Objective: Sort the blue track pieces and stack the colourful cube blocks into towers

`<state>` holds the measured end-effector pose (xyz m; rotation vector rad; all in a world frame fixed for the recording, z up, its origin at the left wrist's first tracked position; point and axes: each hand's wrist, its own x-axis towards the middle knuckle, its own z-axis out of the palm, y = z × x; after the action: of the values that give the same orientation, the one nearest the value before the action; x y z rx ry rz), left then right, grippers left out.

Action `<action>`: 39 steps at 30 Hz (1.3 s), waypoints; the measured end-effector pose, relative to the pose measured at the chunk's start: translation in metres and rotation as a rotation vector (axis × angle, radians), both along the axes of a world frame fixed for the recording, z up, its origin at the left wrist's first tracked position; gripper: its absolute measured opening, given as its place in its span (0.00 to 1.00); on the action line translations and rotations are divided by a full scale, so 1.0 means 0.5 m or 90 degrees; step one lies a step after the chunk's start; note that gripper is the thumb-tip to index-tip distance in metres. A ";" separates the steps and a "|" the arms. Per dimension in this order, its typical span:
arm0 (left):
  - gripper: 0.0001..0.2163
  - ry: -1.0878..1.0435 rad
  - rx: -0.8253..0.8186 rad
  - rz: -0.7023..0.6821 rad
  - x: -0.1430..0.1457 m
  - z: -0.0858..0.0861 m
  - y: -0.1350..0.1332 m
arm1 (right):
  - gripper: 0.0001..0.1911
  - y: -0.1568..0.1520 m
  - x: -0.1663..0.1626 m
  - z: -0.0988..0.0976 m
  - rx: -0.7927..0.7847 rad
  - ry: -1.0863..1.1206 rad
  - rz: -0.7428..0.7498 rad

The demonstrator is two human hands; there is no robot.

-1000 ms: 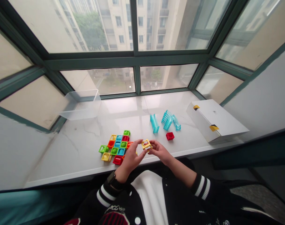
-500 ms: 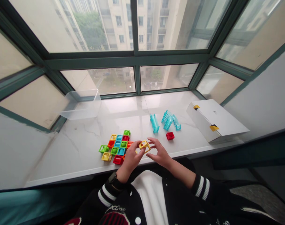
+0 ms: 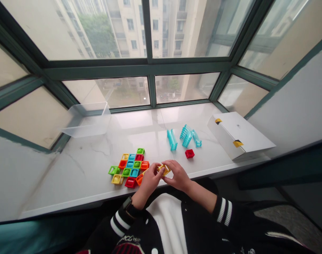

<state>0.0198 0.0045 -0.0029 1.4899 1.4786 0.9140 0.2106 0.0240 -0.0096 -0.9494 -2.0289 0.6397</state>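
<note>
A small yellow cube block [image 3: 165, 170] is pinched between my left hand [image 3: 148, 182] and my right hand [image 3: 177, 174], low over the front edge of the white sill. Both hands have fingers closed on it. Just left of my left hand lies a flat cluster of joined colored cube blocks [image 3: 129, 167] in green, red, blue, orange and yellow. A lone red cube [image 3: 189, 153] sits on the sill behind my right hand.
Turquoise ribbed track pieces [image 3: 183, 137] lie behind the red cube. A white cardboard box [image 3: 237, 134] rests at the right end of the sill [image 3: 92, 176]. A clear plastic tub [image 3: 87, 119] stands at the back left by the window frame.
The yellow cube has come down and slightly toward the block cluster. My right hand, open beside it half a second ago, has closed on it again. The view shifted a little.
</note>
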 end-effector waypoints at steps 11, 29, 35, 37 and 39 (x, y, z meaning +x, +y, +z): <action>0.21 -0.010 0.065 0.088 -0.071 -0.037 0.018 | 0.28 0.120 0.131 -0.048 -0.073 -0.165 -0.223; 0.15 0.015 0.075 0.056 -0.078 -0.043 0.018 | 0.22 0.170 0.064 -0.069 -0.275 -0.441 -0.292; 0.14 0.010 0.073 0.044 -0.072 -0.048 0.018 | 0.23 0.170 0.065 -0.072 -0.269 -0.425 -0.279; 0.14 0.012 0.070 0.044 -0.072 -0.047 0.018 | 0.24 0.170 0.065 -0.073 -0.267 -0.424 -0.274; 0.14 0.012 0.068 0.045 -0.073 -0.046 0.018 | 0.24 0.169 0.064 -0.074 -0.262 -0.423 -0.273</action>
<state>-0.0167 0.0135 -0.0259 1.5349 1.5250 1.0379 0.2425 0.1087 -0.0468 -1.9879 -2.1611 0.5542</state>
